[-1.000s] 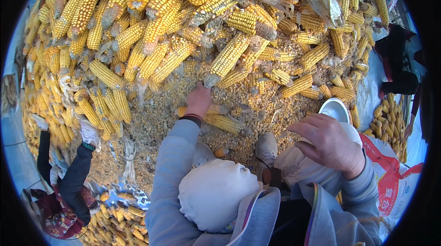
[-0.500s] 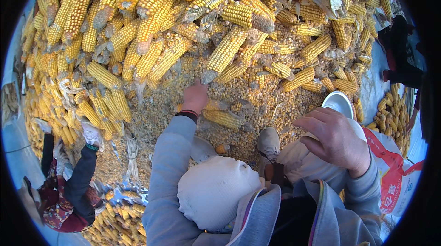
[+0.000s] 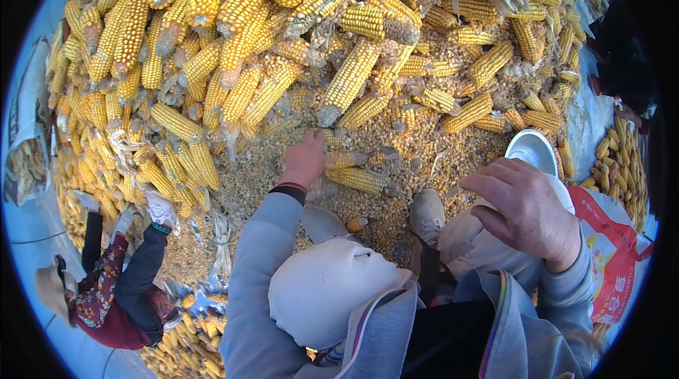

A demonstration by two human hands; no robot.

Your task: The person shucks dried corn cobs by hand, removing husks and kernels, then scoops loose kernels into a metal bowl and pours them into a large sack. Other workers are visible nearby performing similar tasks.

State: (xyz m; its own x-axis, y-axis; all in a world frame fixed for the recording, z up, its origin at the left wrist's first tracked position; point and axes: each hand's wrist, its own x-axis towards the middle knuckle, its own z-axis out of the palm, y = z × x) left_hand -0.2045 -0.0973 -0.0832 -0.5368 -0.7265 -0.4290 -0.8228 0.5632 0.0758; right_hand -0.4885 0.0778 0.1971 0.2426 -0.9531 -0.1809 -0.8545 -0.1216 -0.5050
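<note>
1. Only the head view here: left hand (image 3: pixel 305 159) is down at the near foot of the corn pile (image 3: pixel 240 11), over a patch of loose kernels (image 3: pixel 254 159). Its fingertips are tucked out of sight, so can't tell if they're pinching anything.
2. What changed: that hand has eased back a little toward the body, just short of the near tip of a fat cob (image 3: pixel 351 75) it was closer to a moment ago. I'd read that as working the kernels, not that cob.
3. A smaller cob (image 3: pixel 357 179) lies on the kernels, just right of the left hand.
4. Right hand (image 3: pixel 527 209) is pretty much unchanged: fingers loosely spread, thumb apart, nothing visible in it, white bowl (image 3: pixel 530 145) just beyond.
5. Red-and-white bag (image 3: pixel 608 251) sits far right; a co-worker (image 3: pixel 106 301) is on the left.
</note>
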